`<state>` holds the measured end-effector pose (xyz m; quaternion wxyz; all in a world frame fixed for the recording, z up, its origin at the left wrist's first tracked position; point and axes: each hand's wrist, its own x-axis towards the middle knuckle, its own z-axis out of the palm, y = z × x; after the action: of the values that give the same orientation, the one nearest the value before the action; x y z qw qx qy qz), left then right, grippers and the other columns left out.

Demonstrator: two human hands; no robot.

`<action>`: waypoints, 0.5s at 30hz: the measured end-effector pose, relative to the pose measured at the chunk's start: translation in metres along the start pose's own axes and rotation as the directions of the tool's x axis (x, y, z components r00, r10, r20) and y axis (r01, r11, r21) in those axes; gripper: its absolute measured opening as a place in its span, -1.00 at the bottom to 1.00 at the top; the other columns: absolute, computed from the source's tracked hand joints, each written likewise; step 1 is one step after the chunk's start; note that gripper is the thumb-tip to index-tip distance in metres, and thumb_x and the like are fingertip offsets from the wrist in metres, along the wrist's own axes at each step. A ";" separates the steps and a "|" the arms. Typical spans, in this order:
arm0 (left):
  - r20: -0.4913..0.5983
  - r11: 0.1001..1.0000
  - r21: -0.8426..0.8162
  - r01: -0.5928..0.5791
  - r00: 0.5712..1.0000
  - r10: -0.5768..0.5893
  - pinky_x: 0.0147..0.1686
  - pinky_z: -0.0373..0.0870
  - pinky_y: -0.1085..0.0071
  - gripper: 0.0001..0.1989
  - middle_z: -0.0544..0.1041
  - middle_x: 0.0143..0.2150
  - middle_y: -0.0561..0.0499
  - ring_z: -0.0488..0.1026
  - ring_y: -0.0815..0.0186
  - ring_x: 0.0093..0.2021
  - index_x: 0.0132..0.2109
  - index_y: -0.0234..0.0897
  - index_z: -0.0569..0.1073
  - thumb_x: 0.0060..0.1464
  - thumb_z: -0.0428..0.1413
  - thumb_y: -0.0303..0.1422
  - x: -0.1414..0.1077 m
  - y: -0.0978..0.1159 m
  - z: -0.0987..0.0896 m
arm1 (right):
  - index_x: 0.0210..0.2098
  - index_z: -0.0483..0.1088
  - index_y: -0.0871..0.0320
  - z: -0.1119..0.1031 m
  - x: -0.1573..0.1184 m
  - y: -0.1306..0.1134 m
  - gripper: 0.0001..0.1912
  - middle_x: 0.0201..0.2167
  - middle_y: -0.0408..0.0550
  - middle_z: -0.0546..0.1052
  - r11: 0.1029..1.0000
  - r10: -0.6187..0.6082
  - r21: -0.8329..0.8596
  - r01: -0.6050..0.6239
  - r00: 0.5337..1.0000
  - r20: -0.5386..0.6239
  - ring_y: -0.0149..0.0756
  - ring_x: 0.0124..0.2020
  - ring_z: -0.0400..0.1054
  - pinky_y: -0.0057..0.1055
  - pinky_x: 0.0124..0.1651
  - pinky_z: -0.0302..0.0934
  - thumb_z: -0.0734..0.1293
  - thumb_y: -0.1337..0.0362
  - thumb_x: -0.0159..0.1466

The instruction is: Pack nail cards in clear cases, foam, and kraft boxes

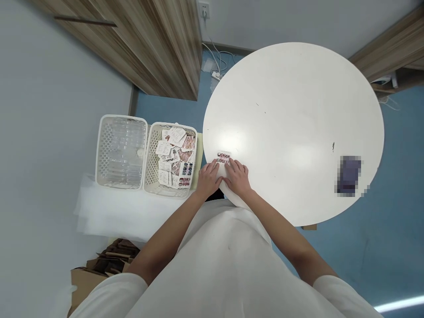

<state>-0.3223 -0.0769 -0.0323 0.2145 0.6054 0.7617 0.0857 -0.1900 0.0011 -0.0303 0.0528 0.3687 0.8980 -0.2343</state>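
A small white card of press-on nails [223,155] lies near the rim of the round white table, carrying two rows of pinkish, dark-patterned nails. My left hand [209,180] has its fingertips on the card's near left corner, with the fingers bent. At the near right corner, my right hand [238,178] holds the card the same way. Both thumbs point toward each other at the table edge, below the card. The fingers cover part of the card's near edge.
Left of the round table [291,79], a white basket [150,170] holds many nail cards. Beside it, another basket [98,152] contains clear plastic pieces. A blurred dark object [349,174] lies at the table's right. Cardboard [84,282] stands at lower left; a power strip [216,76] lies on the floor.
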 end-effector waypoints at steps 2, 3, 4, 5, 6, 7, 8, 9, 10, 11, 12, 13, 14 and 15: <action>0.001 1.000 0.002 0.007 1.000 -0.007 -0.04 0.13 0.19 -0.51 0.10 0.22 -0.11 0.11 0.07 0.11 0.13 -0.32 0.17 0.07 -0.09 -0.22 0.002 -0.001 -0.001 | 0.08 0.12 0.14 0.000 0.002 -0.001 -0.50 0.21 0.04 0.04 1.000 0.005 0.004 -0.005 1.000 0.000 -0.05 0.16 -0.09 -0.11 0.06 -0.17 0.20 0.19 0.15; 0.002 1.000 0.001 0.009 1.000 -0.009 -0.05 0.13 0.19 -0.51 0.10 0.22 -0.12 0.11 0.07 0.11 0.13 -0.32 0.17 0.07 -0.09 -0.22 0.002 -0.002 -0.001 | 0.08 0.12 0.14 0.000 0.003 -0.001 -0.49 0.21 0.04 0.04 1.000 0.008 0.005 -0.008 1.000 0.000 -0.05 0.15 -0.09 -0.11 0.06 -0.16 0.20 0.18 0.15; 0.001 1.000 -0.002 0.010 1.000 -0.010 -0.06 0.14 0.19 -0.51 0.10 0.22 -0.13 0.11 0.07 0.11 0.13 -0.33 0.17 0.07 -0.09 -0.22 0.002 -0.002 -0.001 | 0.09 0.11 0.14 0.001 0.003 -0.001 -0.49 0.22 0.03 0.03 1.000 0.011 0.005 -0.011 1.000 0.001 -0.04 0.15 -0.09 -0.12 0.05 -0.15 0.21 0.19 0.15; 0.001 1.000 -0.006 0.008 1.000 -0.008 -0.06 0.14 0.19 -0.50 0.10 0.22 -0.14 0.11 0.06 0.10 0.13 -0.33 0.17 0.07 -0.09 -0.22 0.003 -0.002 -0.001 | 0.09 0.11 0.14 0.001 0.003 -0.002 -0.48 0.22 0.03 0.03 1.000 0.012 0.004 -0.012 1.000 0.003 -0.04 0.15 -0.09 -0.13 0.05 -0.14 0.21 0.19 0.15; -0.001 1.000 -0.012 0.006 1.000 -0.006 -0.07 0.14 0.19 -0.50 0.10 0.22 -0.14 0.12 0.06 0.10 0.13 -0.33 0.17 0.07 -0.09 -0.22 0.003 -0.003 -0.001 | 0.09 0.10 0.13 0.001 0.003 -0.001 -0.48 0.22 0.02 0.02 1.000 0.013 0.002 -0.013 1.000 0.005 -0.04 0.16 -0.09 -0.13 0.04 -0.13 0.22 0.20 0.14; -0.004 1.000 -0.019 0.004 1.000 -0.004 -0.07 0.14 0.19 -0.50 0.10 0.22 -0.15 0.12 0.06 0.10 0.14 -0.34 0.16 0.07 -0.09 -0.23 0.003 -0.003 0.000 | 0.09 0.10 0.13 0.001 0.003 -0.001 -0.47 0.22 0.02 0.02 1.000 0.013 -0.001 -0.013 1.000 0.006 -0.05 0.16 -0.09 -0.14 0.04 -0.12 0.22 0.21 0.14; -0.007 1.000 -0.027 0.001 1.000 -0.001 -0.07 0.14 0.19 -0.50 0.10 0.22 -0.16 0.12 0.06 0.10 0.14 -0.34 0.16 0.06 -0.08 -0.22 0.003 -0.003 0.001 | 0.10 0.09 0.13 0.001 0.003 -0.001 -0.47 0.22 0.01 0.02 1.000 0.013 -0.005 -0.013 1.000 0.007 -0.06 0.16 -0.09 -0.15 0.04 -0.11 0.22 0.22 0.13; -0.010 0.999 -0.035 -0.002 1.000 0.001 -0.07 0.15 0.19 -0.49 0.10 0.21 -0.16 0.12 0.06 0.10 0.14 -0.34 0.17 0.06 -0.08 -0.22 0.003 -0.004 0.002 | 0.10 0.09 0.13 0.001 0.003 -0.001 -0.47 0.22 0.00 0.01 1.000 0.012 -0.008 -0.012 1.000 0.008 -0.07 0.16 -0.09 -0.15 0.03 -0.11 0.22 0.22 0.13; -0.014 0.999 -0.043 -0.005 1.000 0.005 -0.06 0.15 0.19 -0.49 0.11 0.21 -0.16 0.12 0.05 0.10 0.13 -0.35 0.17 0.05 -0.07 -0.22 0.003 -0.004 0.003 | 0.10 0.08 0.12 0.000 0.003 -0.001 -0.47 0.22 0.00 0.01 1.000 0.011 -0.012 -0.011 1.000 0.008 -0.07 0.16 -0.09 -0.15 0.03 -0.10 0.21 0.22 0.14; -0.019 0.999 -0.050 -0.010 1.000 0.009 -0.06 0.15 0.19 -0.48 0.11 0.21 -0.16 0.12 0.05 0.10 0.13 -0.35 0.17 0.04 -0.06 -0.22 0.003 -0.005 0.004 | 0.10 0.08 0.12 0.000 0.003 -0.001 -0.47 0.23 -0.01 0.01 1.000 0.010 -0.016 -0.010 1.000 0.007 -0.07 0.16 -0.09 -0.16 0.02 -0.09 0.21 0.22 0.14; -0.026 0.998 -0.056 -0.016 1.000 0.015 -0.05 0.14 0.18 -0.48 0.11 0.21 -0.16 0.12 0.04 0.09 0.12 -0.36 0.18 0.04 -0.05 -0.21 0.003 -0.006 0.005 | 0.10 0.08 0.12 0.000 0.003 -0.001 -0.47 0.23 -0.01 0.01 1.000 0.008 -0.020 -0.008 1.000 0.006 -0.07 0.16 -0.09 -0.15 0.02 -0.08 0.21 0.21 0.14; -0.033 0.998 -0.061 -0.023 0.999 0.021 -0.04 0.14 0.17 -0.47 0.11 0.21 -0.16 0.12 0.03 0.09 0.12 -0.37 0.18 0.03 -0.04 -0.21 0.003 -0.006 0.006 | 0.10 0.08 0.13 0.000 0.003 -0.001 -0.47 0.23 0.00 0.01 1.000 0.006 -0.023 -0.005 1.000 0.004 -0.07 0.16 -0.09 -0.15 0.02 -0.08 0.20 0.20 0.15; -0.041 0.997 -0.066 -0.031 0.999 0.028 -0.02 0.13 0.16 -0.46 0.11 0.21 -0.16 0.12 0.03 0.09 0.12 -0.37 0.18 0.02 -0.03 -0.20 0.003 -0.007 0.007 | 0.10 0.07 0.13 0.000 0.002 -0.001 -0.47 0.23 0.01 0.00 1.000 0.003 -0.026 -0.003 1.000 0.002 -0.06 0.16 -0.10 -0.15 0.01 -0.07 0.20 0.19 0.15; -0.049 0.997 -0.071 -0.040 0.998 0.036 -0.01 0.12 0.15 -0.46 0.11 0.21 -0.16 0.12 0.03 0.09 0.12 -0.37 0.18 0.02 -0.03 -0.20 0.003 -0.008 0.007 | 0.11 0.07 0.13 0.000 0.002 0.000 -0.47 0.23 0.01 0.00 1.000 0.000 -0.029 0.000 1.000 0.000 -0.06 0.17 -0.10 -0.15 0.01 -0.07 0.19 0.18 0.16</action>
<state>-0.3263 -0.0766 -0.0426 0.2161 0.6094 0.7514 0.1314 -0.1918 0.0020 -0.0311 0.0581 0.3680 0.9012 -0.2214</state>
